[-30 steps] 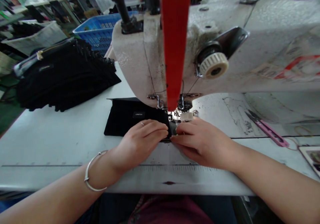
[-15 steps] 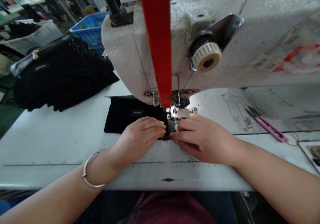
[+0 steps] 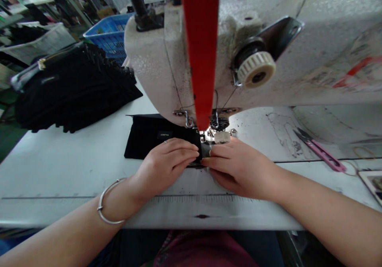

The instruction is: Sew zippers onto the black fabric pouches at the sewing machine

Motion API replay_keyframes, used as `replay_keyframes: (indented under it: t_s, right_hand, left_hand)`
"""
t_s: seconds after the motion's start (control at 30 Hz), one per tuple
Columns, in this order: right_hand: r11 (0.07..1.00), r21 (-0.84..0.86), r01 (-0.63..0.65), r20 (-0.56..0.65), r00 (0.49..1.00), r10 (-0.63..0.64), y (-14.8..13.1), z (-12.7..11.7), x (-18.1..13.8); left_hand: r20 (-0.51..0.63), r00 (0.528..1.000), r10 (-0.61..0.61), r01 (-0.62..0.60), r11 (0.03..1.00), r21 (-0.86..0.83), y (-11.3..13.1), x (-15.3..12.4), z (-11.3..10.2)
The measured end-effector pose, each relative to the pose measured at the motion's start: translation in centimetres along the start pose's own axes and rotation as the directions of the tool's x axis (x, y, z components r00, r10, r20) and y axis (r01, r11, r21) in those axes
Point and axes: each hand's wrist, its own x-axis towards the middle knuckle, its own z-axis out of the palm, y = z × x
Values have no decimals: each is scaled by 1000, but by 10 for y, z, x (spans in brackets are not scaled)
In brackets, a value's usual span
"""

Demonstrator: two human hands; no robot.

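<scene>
The flat black cloth piece [image 3: 145, 141] with a small dark label [image 3: 164, 135] lies on the pale table [image 3: 74, 171], its right end by the shiny metal foot [image 3: 203, 138] of the big white metal sewing machine [image 3: 286, 68]. The person's left hand [image 3: 165, 159] lies on the cloth in front of the machine, fingers together and a bit bent. I can't tell if it pinches the cloth. The right hand [image 3: 235, 165] is half curled, fingertips at the cloth's right edge; what's under them is hidden.

Both hands are close to the machine's foot, so a finger could get hurt if it slid under. If the two hands pulled unevenly, the cloth could twist and the line could go crooked. The long red strip [image 3: 203, 52] down the machine's front might hide a slip. The pink-handled metal snips [image 3: 322, 151], right of the machine, have a pointy end facing it, so a careless reach might poke someone.
</scene>
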Motion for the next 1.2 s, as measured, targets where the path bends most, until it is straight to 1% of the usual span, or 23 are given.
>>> replay_keyframes:
  t_s: [0.1,0.2,0.37,0.43,0.57,0.63,0.73,0.93,1.07,1.2]
  right_hand:
    - [999,-28,20,0,1000,-20,0,2,0]
    - [999,-39,19,9,1000,-18,0,1,-1]
    - [1000,18,0,-74,997,2,-3,-4,-2]
    - [1000,19,9,-78,997,-7,-4,-4,-2]
    - [1000,18,6,-50,999,-5,-7,-3,-1]
    - [1000,16,-12,-48,999,13,-8,-3,0]
    - [1000,-2,-31,-45,999,31,-9,-4,1]
    - [992,-87,-94,-36,995,91,-7,0,4]
    - [976,-147,-163,-47,986,158,-5,3,5]
    - [959,-194,-206,-38,978,203,-3,5,9]
  left_hand:
    - [70,995,70,-73,996,44,-2,-2,1]
    - [104,990,91,-99,992,74,-2,0,1]
    - [144,985,98,-115,987,115,-2,1,1]
    - [166,975,146,-172,973,156,-3,-1,-1]
    - [223,931,288,-332,924,191,-4,-1,-7]
    - [240,920,310,-358,914,190,-5,1,-10]
    - [247,920,303,-355,912,206,-8,5,-10]
    - [209,945,252,-298,927,226,-18,10,-7]
    - [163,962,220,-249,951,185,-26,16,-6]
    - [119,978,169,-190,963,191,-34,21,-3]
